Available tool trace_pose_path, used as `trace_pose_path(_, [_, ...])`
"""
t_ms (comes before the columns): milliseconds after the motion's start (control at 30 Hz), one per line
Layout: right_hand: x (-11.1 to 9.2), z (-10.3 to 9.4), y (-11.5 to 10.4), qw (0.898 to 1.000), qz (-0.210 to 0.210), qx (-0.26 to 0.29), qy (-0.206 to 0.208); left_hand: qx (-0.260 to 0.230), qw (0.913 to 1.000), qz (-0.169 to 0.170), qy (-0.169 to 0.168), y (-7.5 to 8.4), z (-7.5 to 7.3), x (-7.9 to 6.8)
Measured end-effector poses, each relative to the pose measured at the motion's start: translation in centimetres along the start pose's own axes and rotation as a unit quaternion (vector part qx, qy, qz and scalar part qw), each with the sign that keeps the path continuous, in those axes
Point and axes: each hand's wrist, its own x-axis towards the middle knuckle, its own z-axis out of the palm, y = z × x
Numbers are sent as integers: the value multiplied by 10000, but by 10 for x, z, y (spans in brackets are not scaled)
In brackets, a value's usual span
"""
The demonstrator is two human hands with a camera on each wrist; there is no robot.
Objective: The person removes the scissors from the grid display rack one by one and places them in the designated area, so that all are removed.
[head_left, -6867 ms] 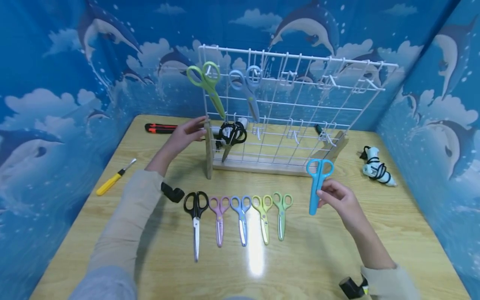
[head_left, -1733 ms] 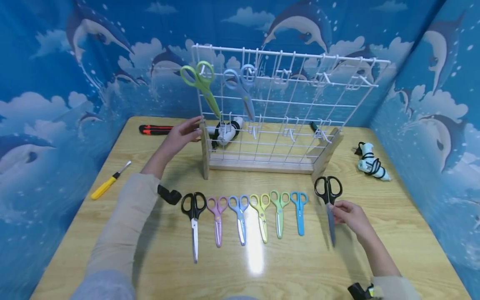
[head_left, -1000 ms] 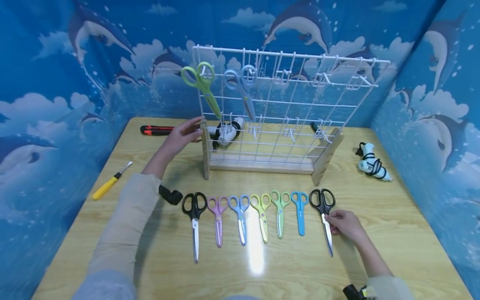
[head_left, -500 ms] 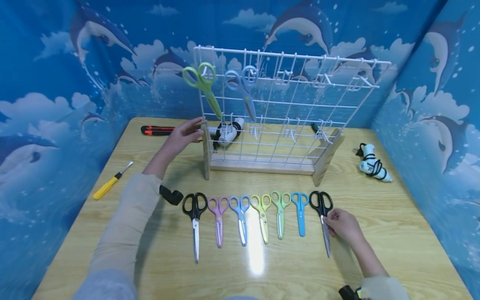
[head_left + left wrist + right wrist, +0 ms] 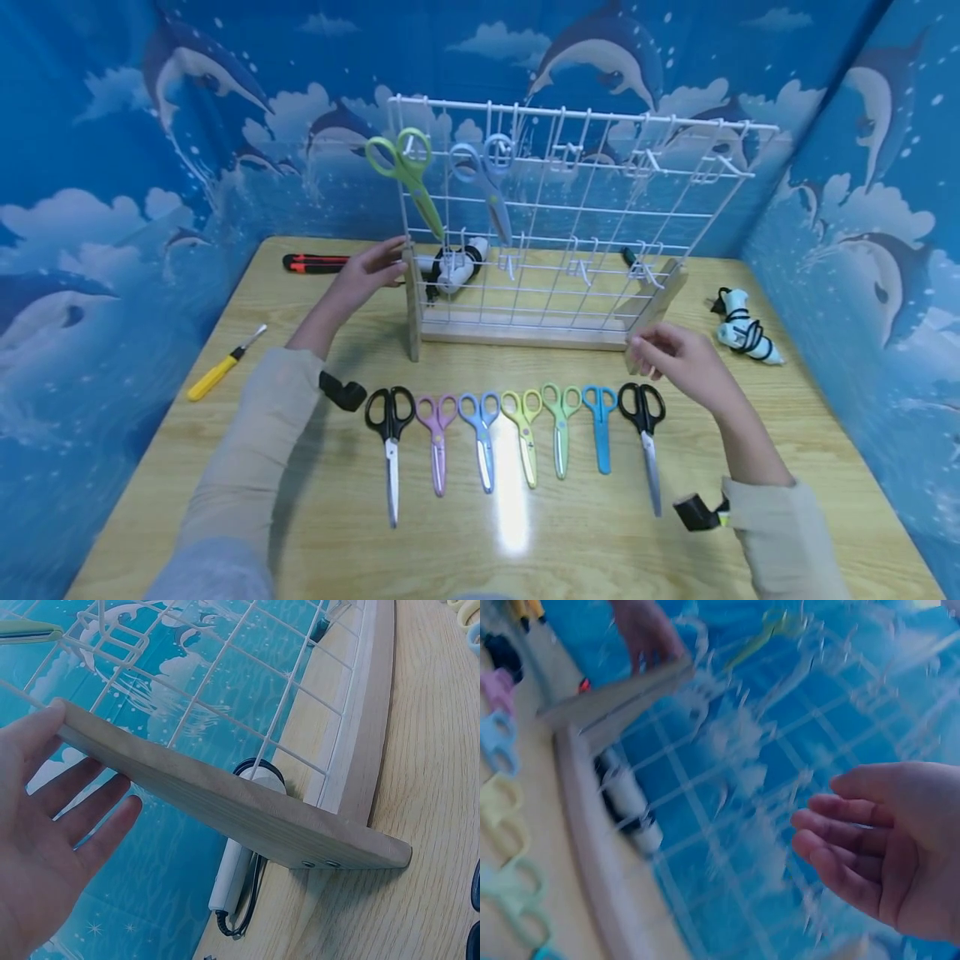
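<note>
My left hand (image 5: 365, 271) rests its fingertips on the top of the wooden side support (image 5: 195, 780) of a white wire rack (image 5: 570, 204), its other fingers fairly straight. My right hand (image 5: 686, 362) holds nothing, fingers loosely bent, in front of the rack's right support. Below it lie black-handled scissors (image 5: 643, 417), ending a row with blue (image 5: 601, 425), green (image 5: 561, 425), yellow (image 5: 524, 417), light blue (image 5: 481, 421) and pink scissors (image 5: 438, 425), then another black-handled pair (image 5: 390, 425). Green scissors (image 5: 412, 175) and grey-blue scissors (image 5: 487, 179) hang from the rack's upper hooks.
A yellow-handled screwdriver (image 5: 217, 375) lies at the left, a red-and-black tool (image 5: 315, 263) behind my left hand. A white corded tool (image 5: 456, 268) sits behind the rack; a pale corded glue gun (image 5: 746, 329) lies at the right. Several bare hooks stick out of the rack.
The second black-handled scissors left the rack's lower hook and now lie at the row's right end; the blue pair was laid down too. My right hand let go and rose toward the rack.
</note>
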Motion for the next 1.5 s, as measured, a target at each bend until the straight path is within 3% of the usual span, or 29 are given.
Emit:
trace_pose_path(200, [35,-1,-55,9906,-1164,711,-46,-83,10000,21,32,-5,0,1])
trace_pose_path(333, [57,4,-82,9825,-1489,1105,-171,-26,10000,13,29,-6,1,4])
trace_pose_path(667, [103,19,-107,9700,-1301,2023,-352,63,9999,-92,1,13,9,-7])
trace_pose_path(833, [116,26,-114,9650,-1215,2288,-415,96,9999,-104,22,11,8,-5])
trace_pose_path(1167, [124,40,-124,9624,-1174,2448,-109,80,9999,-36,96,-4,3,3])
trace_pose_path(1500, [127,48,-137,9570,-1147,2640,-365,-51,10000,61,59,-2,0,0])
